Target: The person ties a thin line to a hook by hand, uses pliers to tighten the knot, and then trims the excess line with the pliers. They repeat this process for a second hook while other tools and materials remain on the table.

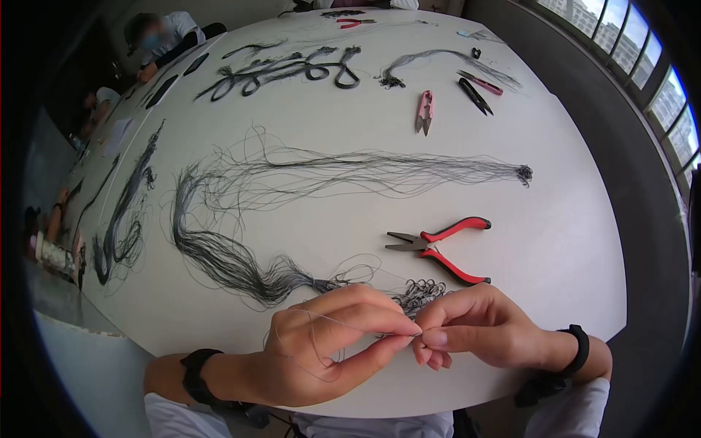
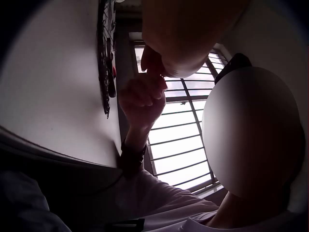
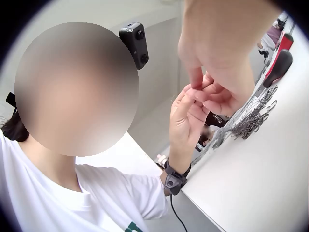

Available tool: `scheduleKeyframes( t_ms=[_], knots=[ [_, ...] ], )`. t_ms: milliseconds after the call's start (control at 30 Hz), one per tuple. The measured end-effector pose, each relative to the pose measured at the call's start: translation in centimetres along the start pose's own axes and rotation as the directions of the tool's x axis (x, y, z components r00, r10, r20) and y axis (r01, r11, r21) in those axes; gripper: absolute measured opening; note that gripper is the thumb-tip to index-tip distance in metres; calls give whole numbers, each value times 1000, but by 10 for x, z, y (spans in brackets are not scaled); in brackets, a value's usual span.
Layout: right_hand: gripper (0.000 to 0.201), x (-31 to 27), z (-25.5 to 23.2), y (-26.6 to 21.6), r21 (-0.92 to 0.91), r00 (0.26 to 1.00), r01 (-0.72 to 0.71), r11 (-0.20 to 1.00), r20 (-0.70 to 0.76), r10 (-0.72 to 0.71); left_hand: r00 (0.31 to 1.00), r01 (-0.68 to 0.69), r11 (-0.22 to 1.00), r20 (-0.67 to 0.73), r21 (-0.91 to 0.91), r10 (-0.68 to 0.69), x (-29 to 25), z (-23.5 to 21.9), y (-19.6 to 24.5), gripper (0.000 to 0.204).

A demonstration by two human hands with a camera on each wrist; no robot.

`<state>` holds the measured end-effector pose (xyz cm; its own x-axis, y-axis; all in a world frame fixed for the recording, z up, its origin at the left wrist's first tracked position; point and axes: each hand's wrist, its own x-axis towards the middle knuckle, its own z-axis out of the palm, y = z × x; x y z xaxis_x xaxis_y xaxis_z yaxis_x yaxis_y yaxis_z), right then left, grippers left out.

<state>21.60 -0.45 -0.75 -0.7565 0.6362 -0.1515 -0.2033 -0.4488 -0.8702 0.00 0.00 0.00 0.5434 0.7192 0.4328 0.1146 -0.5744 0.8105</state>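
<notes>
My left hand [image 1: 343, 343] pinches a thin fishing line [image 1: 314, 314] between thumb and forefinger. A loose loop of that line hangs across the back of the hand. Right against those fingertips, my right hand [image 1: 485, 328] pinches the line's end with thumb and forefinger; I cannot tell whether a hook is hidden there. In the right wrist view both hands meet above the table. Just behind them lies a pile of dark fish hooks [image 1: 422, 292], joined to a thick bundle of grey lines [image 1: 226, 266] that curves off to the left.
Red-handled pliers [image 1: 438, 248] lie spread beyond my right hand. A long strand bundle ends in a hook cluster [image 1: 524, 174]. Pink thread snips [image 1: 424, 113], black snips [image 1: 476, 96] and coiled line bundles [image 1: 292, 73] lie farther back. Another person [image 1: 164, 36] sits at the far left.
</notes>
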Motion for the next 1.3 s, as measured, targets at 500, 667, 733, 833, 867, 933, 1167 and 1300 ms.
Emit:
scheduleKeyframes(
  t_ms=[500,667,733,833,867,933,1167,1300],
  knots=[
    [19,2,6,1,-86,995,48,995,-87,-55,990,142,936,62,-321,-129,-2,3,-8,21],
    [21,2,5,8,36,998,54,998,-41,-52,965,258,792,101,-554,-243,-5,6,-11,16],
    [21,3,7,8,29,998,57,998,-41,-56,965,256,784,99,-565,-244,-5,7,-12,15],
    [22,3,7,8,5,998,60,998,-35,-60,958,279,758,116,-589,-263,-4,7,-11,15],
    [23,3,7,8,-12,998,59,998,-30,-59,950,304,739,135,-601,-281,-4,7,-11,15],
    [20,2,7,8,-26,998,42,999,-48,-44,943,327,732,153,-598,-297,-4,7,-10,14],
    [8,1,13,4,-512,883,269,816,-207,-421,828,540,461,345,-704,-442,-4,7,-7,12],
    [10,3,9,-1,-631,859,352,691,-76,-507,748,633,366,417,-682,-516,-1,4,-3,15]
  ],
)
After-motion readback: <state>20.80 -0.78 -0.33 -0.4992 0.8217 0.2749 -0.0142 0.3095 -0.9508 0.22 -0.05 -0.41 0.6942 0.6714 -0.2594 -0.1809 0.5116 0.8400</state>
